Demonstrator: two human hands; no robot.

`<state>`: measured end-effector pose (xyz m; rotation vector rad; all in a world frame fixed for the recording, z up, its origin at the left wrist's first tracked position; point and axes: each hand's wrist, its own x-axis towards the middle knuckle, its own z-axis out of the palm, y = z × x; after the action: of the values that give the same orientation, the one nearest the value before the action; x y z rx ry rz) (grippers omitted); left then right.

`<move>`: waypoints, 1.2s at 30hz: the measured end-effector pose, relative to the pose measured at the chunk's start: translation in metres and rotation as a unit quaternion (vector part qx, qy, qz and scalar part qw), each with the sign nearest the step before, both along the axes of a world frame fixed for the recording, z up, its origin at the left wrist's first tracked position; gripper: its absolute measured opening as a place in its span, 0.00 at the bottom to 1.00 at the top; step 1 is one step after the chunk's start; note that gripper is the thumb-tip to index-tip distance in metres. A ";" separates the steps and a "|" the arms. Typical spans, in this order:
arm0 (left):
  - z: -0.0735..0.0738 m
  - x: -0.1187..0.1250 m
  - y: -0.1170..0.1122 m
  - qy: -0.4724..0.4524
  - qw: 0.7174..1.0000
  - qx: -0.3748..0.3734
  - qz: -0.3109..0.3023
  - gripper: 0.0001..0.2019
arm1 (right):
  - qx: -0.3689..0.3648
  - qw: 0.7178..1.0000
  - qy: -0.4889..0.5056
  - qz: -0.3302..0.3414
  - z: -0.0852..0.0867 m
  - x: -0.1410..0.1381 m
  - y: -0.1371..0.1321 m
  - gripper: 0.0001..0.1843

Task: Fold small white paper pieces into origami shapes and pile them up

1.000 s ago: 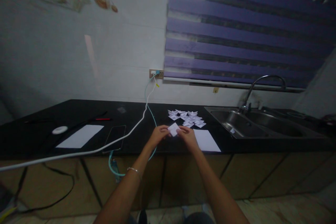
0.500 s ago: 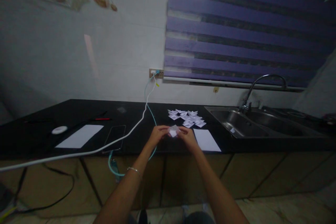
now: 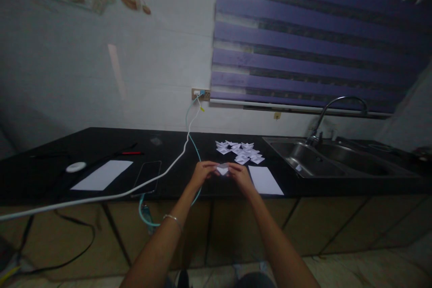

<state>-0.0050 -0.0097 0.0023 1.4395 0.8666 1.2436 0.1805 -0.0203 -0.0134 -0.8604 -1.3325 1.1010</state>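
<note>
Between my two hands, over the counter's front part, is a small folded white paper [image 3: 222, 169] with a pointed lower edge. My left hand [image 3: 205, 172] is closed on its left side, and my right hand [image 3: 239, 173] pinches the right side. Just beyond my hands lies a pile of folded white paper pieces [image 3: 242, 152]. Beside my right hand a stack or sheet of plain white paper [image 3: 266, 180] rests flat on the counter.
A white cable [image 3: 173, 162] runs across the black counter [image 3: 182, 180] from the wall socket [image 3: 200, 94]. To the left are a phone [image 3: 148, 176], another white sheet [image 3: 103, 175], a white roll [image 3: 76, 167] and a red pen [image 3: 131, 153]. A steel sink [image 3: 297, 155] is at right.
The top of the folded paper has come down, so it now looks lower and wider between my fingers. Both hands stay in nearly the same place.
</note>
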 end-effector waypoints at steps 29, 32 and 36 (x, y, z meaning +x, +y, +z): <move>-0.010 0.016 0.006 0.036 0.985 0.011 -0.169 0.26 | 0.065 0.995 -0.081 -0.006 0.006 -0.004 -0.007 0.13; -0.008 0.017 0.005 0.048 0.985 0.002 -0.166 0.24 | 0.072 0.994 -0.083 -0.015 0.007 -0.004 -0.008 0.11; -0.008 0.017 0.003 0.069 0.983 0.010 -0.172 0.24 | 0.091 0.992 -0.087 -0.029 0.009 -0.005 -0.010 0.10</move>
<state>0.0118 -0.0071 -0.0055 1.6263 0.6612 0.9025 0.1754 -0.0304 -0.0040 -0.8697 -1.5175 0.8588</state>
